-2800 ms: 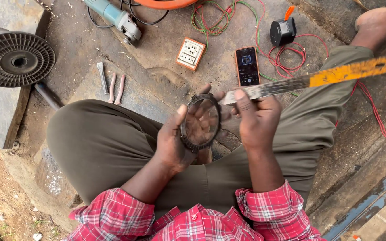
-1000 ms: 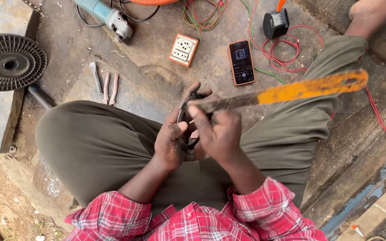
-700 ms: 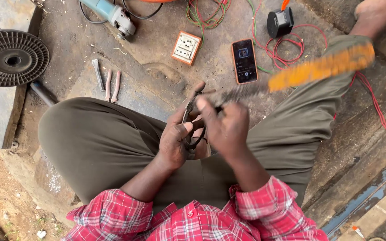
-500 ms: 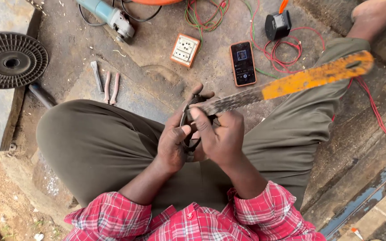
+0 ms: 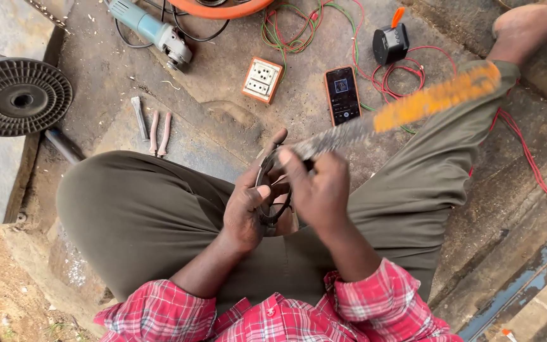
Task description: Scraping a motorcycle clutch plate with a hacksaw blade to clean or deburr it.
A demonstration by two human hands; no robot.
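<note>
At the far left lies one ribbed black disc (image 5: 19,96), and right of it three small hand tools (image 5: 152,128) lie side by side. In the middle, over the lap, the left hand (image 5: 245,209) wraps its fingers around one dark ring (image 5: 272,193), holding it upright so the file can reach it. The right hand (image 5: 318,190) closes its fingers on one orange-handled file (image 5: 400,111), blurred. Farther lie one socket box (image 5: 263,79) and one phone (image 5: 342,95).

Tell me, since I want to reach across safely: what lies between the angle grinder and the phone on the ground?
In the head view, a white-and-orange socket box lies between the blue-green angle grinder and the black phone in an orange case.
</note>
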